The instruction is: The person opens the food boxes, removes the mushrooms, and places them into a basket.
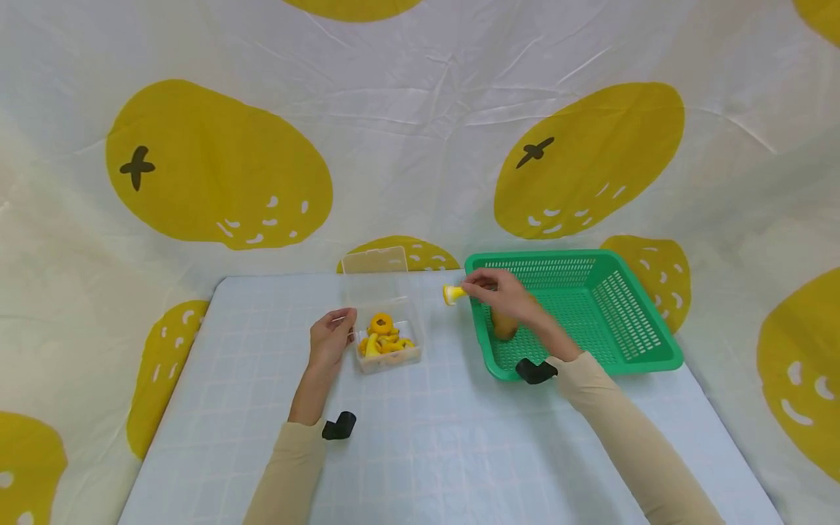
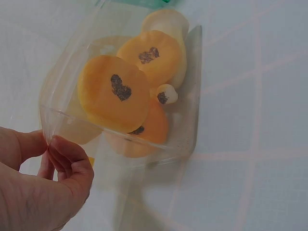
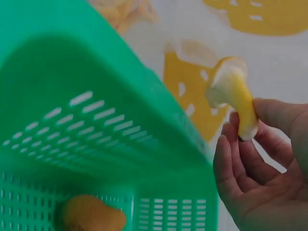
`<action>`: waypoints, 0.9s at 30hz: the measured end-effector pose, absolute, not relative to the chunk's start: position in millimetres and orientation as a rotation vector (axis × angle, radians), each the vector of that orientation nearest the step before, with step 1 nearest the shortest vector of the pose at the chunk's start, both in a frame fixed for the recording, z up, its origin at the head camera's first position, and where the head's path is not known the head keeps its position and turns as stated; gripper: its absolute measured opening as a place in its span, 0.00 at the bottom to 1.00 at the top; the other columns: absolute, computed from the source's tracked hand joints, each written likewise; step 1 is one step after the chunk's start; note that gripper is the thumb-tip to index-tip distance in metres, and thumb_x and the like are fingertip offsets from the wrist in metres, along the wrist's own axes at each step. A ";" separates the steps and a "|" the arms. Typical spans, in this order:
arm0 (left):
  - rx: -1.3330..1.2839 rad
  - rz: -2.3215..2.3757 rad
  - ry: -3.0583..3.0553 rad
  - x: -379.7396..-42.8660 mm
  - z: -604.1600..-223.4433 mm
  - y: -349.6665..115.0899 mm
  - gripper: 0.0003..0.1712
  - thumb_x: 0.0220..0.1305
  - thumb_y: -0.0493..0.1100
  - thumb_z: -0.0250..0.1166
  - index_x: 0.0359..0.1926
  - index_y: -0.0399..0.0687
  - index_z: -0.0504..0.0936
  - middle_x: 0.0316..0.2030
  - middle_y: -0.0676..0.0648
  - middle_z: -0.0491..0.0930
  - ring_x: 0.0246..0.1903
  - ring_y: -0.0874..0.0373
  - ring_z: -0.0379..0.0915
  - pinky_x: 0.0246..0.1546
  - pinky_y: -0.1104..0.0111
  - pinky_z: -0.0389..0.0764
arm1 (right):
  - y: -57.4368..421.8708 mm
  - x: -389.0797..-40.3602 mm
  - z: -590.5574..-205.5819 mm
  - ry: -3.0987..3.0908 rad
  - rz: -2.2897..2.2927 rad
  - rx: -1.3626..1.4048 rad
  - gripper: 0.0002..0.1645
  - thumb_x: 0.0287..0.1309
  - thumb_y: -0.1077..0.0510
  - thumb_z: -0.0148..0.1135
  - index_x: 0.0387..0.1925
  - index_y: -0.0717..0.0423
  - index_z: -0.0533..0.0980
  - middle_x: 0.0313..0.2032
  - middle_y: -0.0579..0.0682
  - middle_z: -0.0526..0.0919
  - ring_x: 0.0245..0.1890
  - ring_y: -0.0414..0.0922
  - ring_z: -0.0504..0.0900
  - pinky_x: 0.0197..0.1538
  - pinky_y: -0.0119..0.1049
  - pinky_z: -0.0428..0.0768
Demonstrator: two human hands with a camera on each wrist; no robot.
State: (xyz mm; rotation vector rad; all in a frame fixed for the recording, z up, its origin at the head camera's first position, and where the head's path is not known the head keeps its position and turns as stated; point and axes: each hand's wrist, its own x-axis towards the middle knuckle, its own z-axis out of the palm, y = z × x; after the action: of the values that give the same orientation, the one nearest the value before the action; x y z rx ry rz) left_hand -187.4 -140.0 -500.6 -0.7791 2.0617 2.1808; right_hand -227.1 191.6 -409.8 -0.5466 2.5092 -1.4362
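Observation:
My left hand (image 1: 331, 339) pinches the left rim of a clear plastic box (image 2: 187, 153) between thumb and fingers. Inside lie several yellow mushrooms (image 2: 113, 91), some with round caps bearing dark patches. The box's hinged lid (image 1: 375, 271) stands raised at the back. Over the left side of a green basket, my right hand (image 1: 499, 294) pinches a yellow mushroom (image 3: 240, 98) by its stem. The white underside of its cap faces away from the palm, in the air between basket and box.
The green basket (image 1: 630, 370) with slotted walls stands on the right of the table. A brownish-orange rounded thing (image 3: 91, 213) lies in it, partly behind my right hand in the head view. A pale checked cloth (image 1: 420, 452) covers the table, and a printed curtain (image 1: 407, 168) hangs behind.

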 end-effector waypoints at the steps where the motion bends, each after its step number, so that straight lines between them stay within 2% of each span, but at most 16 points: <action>1: -0.780 2.181 2.064 -187.5 -500.6 -139.8 0.20 0.74 0.47 0.65 0.59 0.39 0.79 0.50 0.36 0.78 0.35 0.57 0.71 0.33 0.78 0.78 | 198.8 -229.6 -414.1 2.502 -1.449 -0.523 0.16 0.75 0.55 0.60 0.51 0.65 0.81 0.47 0.63 0.84 0.49 0.61 0.81 0.51 0.51 0.81; 3: -0.784 2.179 2.067 -187.8 -501.3 -139.4 0.20 0.74 0.47 0.65 0.58 0.39 0.79 0.49 0.36 0.78 0.34 0.57 0.71 0.33 0.78 0.78 | 209.3 -227.7 -412.5 2.485 -1.472 -0.472 0.16 0.75 0.55 0.59 0.52 0.65 0.80 0.48 0.63 0.84 0.49 0.61 0.81 0.49 0.46 0.82; 6: -0.782 2.189 2.063 -187.5 -501.3 -139.3 0.19 0.73 0.46 0.65 0.58 0.39 0.79 0.48 0.37 0.78 0.33 0.57 0.71 0.32 0.78 0.78 | 225.3 -224.7 -411.5 2.475 -1.483 -0.420 0.17 0.76 0.56 0.58 0.53 0.66 0.80 0.48 0.63 0.83 0.46 0.57 0.82 0.45 0.37 0.82; 10: -0.777 2.192 2.062 -187.2 -501.1 -140.1 0.20 0.74 0.46 0.65 0.58 0.38 0.79 0.48 0.36 0.78 0.34 0.57 0.71 0.32 0.78 0.78 | 245.1 -221.2 -413.0 2.456 -1.468 -0.355 0.18 0.76 0.55 0.58 0.54 0.66 0.79 0.50 0.66 0.82 0.42 0.45 0.81 0.45 0.35 0.81; 12: -0.779 2.177 2.066 -187.4 -501.0 -140.4 0.20 0.74 0.46 0.65 0.59 0.39 0.78 0.50 0.36 0.78 0.35 0.56 0.71 0.32 0.78 0.78 | 254.0 -219.3 -414.5 2.447 -1.454 -0.321 0.19 0.76 0.54 0.58 0.55 0.67 0.78 0.51 0.66 0.81 0.42 0.44 0.81 0.47 0.36 0.81; 14: -0.782 2.165 2.068 -187.7 -501.1 -140.6 0.20 0.74 0.47 0.65 0.59 0.39 0.78 0.51 0.36 0.77 0.36 0.55 0.71 0.33 0.78 0.78 | 261.8 -217.5 -416.1 2.448 -1.429 -0.302 0.21 0.76 0.53 0.58 0.56 0.66 0.78 0.51 0.65 0.82 0.44 0.44 0.81 0.50 0.37 0.82; 19: -0.787 2.144 2.069 -189.1 -502.0 -140.7 0.21 0.74 0.48 0.64 0.60 0.40 0.78 0.52 0.36 0.77 0.37 0.54 0.71 0.34 0.77 0.78 | 278.6 -213.0 -423.1 2.447 -1.353 -0.282 0.21 0.76 0.51 0.59 0.55 0.64 0.79 0.52 0.64 0.83 0.50 0.54 0.80 0.54 0.45 0.81; 27: -0.791 2.157 2.056 -189.1 -501.9 -140.0 0.21 0.74 0.48 0.65 0.60 0.41 0.78 0.52 0.37 0.77 0.38 0.54 0.71 0.34 0.77 0.78 | 294.9 -205.5 -437.2 2.397 -1.227 -0.350 0.19 0.75 0.54 0.59 0.54 0.68 0.79 0.51 0.63 0.84 0.48 0.57 0.81 0.53 0.50 0.82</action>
State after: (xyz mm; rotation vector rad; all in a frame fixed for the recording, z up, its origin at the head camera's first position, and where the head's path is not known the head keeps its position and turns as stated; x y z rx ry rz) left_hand -189.1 -140.0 -501.9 -0.7912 2.0564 2.1565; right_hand -205.5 294.9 -437.2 -0.3498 2.3969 -1.2265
